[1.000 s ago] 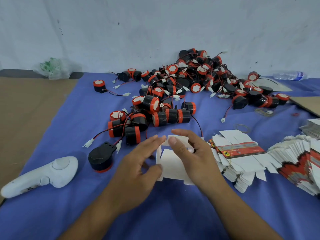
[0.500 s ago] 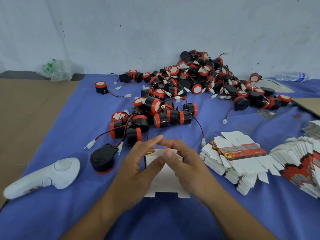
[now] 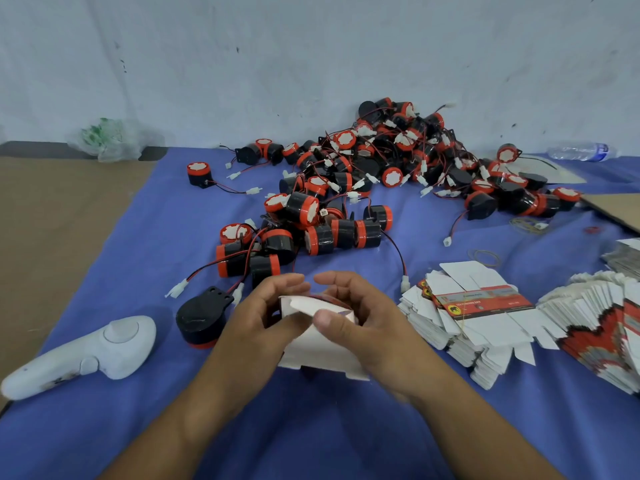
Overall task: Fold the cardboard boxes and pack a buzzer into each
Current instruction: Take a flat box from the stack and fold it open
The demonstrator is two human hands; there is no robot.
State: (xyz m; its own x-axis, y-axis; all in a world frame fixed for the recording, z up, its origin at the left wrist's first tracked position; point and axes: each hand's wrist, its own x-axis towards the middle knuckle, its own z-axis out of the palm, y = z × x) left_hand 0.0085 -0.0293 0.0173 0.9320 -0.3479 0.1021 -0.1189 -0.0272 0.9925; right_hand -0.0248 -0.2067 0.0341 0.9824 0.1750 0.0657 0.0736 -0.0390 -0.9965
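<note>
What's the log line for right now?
step: folding box | left hand: holds box | right hand: holds box | buzzers: piled on cloth

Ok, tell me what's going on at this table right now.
A person holds a small white cardboard box in both hands over the blue cloth, partway through folding it. The left hand grips its left side; the right hand curls round the top, thumb on a flap. A heap of buzzers lies behind, and flat boxes are stacked to the right.
</note>
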